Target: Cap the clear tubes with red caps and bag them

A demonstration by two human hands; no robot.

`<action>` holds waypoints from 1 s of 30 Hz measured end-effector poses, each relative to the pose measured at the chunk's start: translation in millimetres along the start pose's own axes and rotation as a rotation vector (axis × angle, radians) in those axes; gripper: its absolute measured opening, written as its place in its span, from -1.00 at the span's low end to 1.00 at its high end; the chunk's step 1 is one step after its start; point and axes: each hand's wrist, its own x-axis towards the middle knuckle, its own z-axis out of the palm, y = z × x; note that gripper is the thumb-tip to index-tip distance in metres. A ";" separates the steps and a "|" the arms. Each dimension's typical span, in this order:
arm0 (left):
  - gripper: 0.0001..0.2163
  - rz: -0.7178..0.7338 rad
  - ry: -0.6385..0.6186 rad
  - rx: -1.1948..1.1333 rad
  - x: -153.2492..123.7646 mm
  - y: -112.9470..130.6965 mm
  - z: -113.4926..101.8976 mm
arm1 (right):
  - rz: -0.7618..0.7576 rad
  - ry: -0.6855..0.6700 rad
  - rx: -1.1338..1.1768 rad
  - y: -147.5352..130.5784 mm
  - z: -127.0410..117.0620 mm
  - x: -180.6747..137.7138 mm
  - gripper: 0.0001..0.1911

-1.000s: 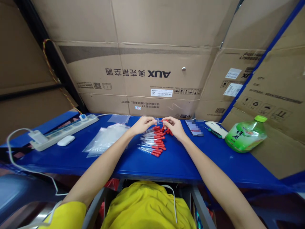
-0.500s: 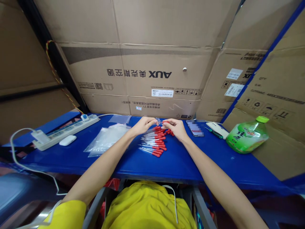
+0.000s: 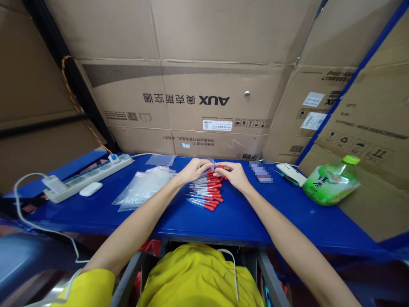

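My left hand (image 3: 194,169) is closed, thumb against fingers, around the clear tube end of a dropper (image 3: 212,161). Facing it, my right hand (image 3: 235,175) pinches at the red rubber bulb end, its fingertips almost meeting the left ones. The fingers mostly hide the grip, so how many tubes they hold is unclear. Right below both hands, several glass droppers with red bulbs (image 3: 210,197) lie in a fanned row, tubes pointing left. A few loose red bulbs (image 3: 226,176) show partly behind the right hand.
Clear plastic bags (image 3: 143,185) lie left of the droppers on the blue table (image 3: 236,221). Farther left are a power strip (image 3: 92,175) and a white case (image 3: 91,189). A phone (image 3: 262,172), a green-handled tool (image 3: 289,179) and a green bottle (image 3: 332,183) occupy the right. Cardboard (image 3: 191,76) walls the back.
My right fingers have curled in and shifted slightly left, covering the red bulb that showed between the hands. My left hand has stayed nearly still.
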 end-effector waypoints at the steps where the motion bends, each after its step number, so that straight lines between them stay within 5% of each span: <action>1: -0.55 -0.001 -0.003 -0.009 0.5 0.4 0.8 | -0.003 -0.012 -0.009 -0.6 0.7 -0.1 -0.49; 14: -0.62 -0.047 0.170 -0.077 1.5 1.8 0.1 | -0.062 0.058 -0.039 -5.8 -14.1 8.1 -0.55; 30: -0.55 -0.047 0.048 -0.074 -1.0 -1.3 -4.3 | -0.071 0.036 -0.005 -8.1 -14.6 6.3 -0.62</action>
